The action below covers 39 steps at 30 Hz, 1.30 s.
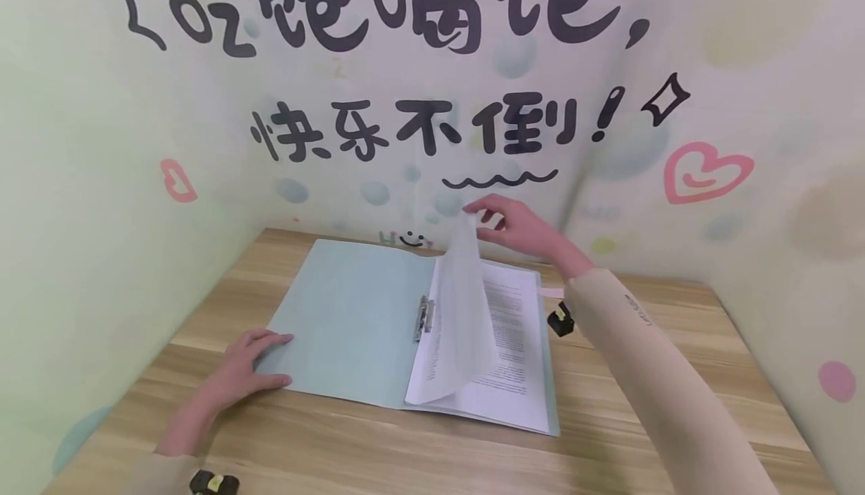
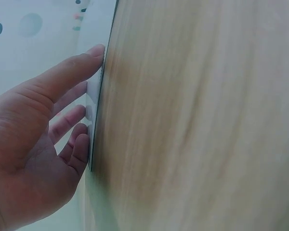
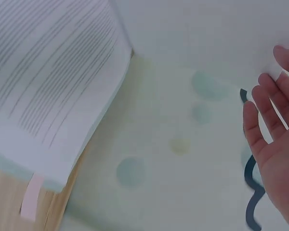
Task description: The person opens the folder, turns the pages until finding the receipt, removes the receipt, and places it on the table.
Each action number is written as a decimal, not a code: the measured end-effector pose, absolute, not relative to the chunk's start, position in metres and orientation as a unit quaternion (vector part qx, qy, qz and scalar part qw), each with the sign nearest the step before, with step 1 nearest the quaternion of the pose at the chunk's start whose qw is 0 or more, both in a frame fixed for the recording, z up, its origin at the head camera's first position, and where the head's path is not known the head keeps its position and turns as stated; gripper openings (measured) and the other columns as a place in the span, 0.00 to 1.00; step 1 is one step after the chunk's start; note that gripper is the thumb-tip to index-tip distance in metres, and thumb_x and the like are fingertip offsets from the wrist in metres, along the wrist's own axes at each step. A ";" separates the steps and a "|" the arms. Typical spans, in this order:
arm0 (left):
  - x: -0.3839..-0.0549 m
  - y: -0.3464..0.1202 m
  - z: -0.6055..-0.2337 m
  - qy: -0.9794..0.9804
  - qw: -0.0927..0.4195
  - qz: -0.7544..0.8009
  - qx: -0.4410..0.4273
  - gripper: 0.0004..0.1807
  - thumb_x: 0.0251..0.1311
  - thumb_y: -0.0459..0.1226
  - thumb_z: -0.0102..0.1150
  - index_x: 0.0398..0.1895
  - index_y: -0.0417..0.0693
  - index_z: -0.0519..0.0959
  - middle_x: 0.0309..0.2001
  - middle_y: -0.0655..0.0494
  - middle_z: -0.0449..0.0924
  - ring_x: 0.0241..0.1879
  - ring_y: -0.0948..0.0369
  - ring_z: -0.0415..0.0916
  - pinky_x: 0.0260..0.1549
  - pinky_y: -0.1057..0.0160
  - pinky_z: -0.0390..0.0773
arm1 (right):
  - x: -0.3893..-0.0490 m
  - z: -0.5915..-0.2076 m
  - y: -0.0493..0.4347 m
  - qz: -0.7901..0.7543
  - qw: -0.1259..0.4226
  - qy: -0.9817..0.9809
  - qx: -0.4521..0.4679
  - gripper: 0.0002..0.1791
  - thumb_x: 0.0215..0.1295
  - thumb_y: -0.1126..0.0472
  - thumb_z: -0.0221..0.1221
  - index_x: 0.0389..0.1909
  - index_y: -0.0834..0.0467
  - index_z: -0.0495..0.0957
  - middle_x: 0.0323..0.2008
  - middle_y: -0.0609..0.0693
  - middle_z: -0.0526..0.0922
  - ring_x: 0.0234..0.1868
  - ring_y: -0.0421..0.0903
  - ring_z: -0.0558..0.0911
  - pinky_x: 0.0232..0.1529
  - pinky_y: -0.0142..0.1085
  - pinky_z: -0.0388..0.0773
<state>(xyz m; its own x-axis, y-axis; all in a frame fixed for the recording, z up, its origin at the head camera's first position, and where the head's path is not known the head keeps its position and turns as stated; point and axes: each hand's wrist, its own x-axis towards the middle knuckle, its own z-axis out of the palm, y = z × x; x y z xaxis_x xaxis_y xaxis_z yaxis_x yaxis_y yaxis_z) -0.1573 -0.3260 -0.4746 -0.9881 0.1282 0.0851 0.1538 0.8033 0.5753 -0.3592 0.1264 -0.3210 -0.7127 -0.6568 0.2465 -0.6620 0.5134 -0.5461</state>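
A light blue folder (image 1: 345,315) lies spread flat on the wooden table, with a metal clip (image 1: 423,318) near its spine. Printed pages (image 1: 510,397) lie on its right side. My right hand (image 1: 516,224) pinches a sheet of paper (image 1: 462,315) near its upper corner, and the sheet hangs curved over the pages beside the clip. In the right wrist view, thumb and fingertips of that hand (image 3: 279,110) meet at the paper's edge. My left hand (image 1: 246,367) rests at the lower left corner of the folder cover, its fingers loosely spread along the edge (image 2: 94,115).
A pink tab (image 1: 552,292) sticks out past the folder's right edge. Small black devices sit by both cuffs, one on the left sleeve (image 1: 214,482). Behind the table (image 1: 324,442) rises a wall (image 1: 405,74) with black lettering, and side walls flank it.
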 end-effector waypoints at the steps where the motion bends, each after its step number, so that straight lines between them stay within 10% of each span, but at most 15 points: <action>1: -0.158 -0.326 -0.476 -0.949 0.022 -0.306 -0.076 0.36 0.46 0.45 0.76 0.61 0.42 0.76 0.59 0.35 0.67 0.59 0.36 0.63 0.53 0.35 0.64 | -0.360 -0.320 0.119 0.321 0.003 -0.867 0.382 0.25 0.65 0.61 0.62 0.63 0.58 0.73 0.62 0.53 0.78 0.53 0.50 0.77 0.51 0.45 0.79; 24: -0.162 -0.328 -0.476 -0.945 0.041 -0.309 -0.095 0.35 0.44 0.43 0.77 0.58 0.42 0.78 0.57 0.40 0.72 0.58 0.38 0.67 0.55 0.36 0.65 | -0.382 -0.380 -0.004 0.473 0.007 -0.818 0.327 0.28 0.63 0.58 0.66 0.65 0.55 0.73 0.63 0.52 0.76 0.58 0.48 0.78 0.58 0.40 0.78; 39: -0.162 -0.327 -0.473 -0.948 0.028 -0.302 -0.094 0.36 0.44 0.44 0.77 0.58 0.42 0.77 0.57 0.39 0.72 0.58 0.38 0.67 0.55 0.35 0.66 | -0.379 -0.435 -0.040 0.439 -0.040 -0.829 0.343 0.49 0.57 0.57 0.71 0.76 0.49 0.56 0.73 0.50 0.61 0.70 0.47 0.68 0.68 0.38 0.69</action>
<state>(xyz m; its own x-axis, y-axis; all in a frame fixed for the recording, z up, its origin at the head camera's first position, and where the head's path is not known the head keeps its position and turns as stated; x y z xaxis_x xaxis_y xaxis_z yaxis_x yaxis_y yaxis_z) -0.1624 -0.3268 -0.4729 -0.9806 0.1620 0.1107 0.1962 0.8002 0.5668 -0.3791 -0.0401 -0.4352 -0.7618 -0.6040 0.2343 -0.5333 0.3793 -0.7561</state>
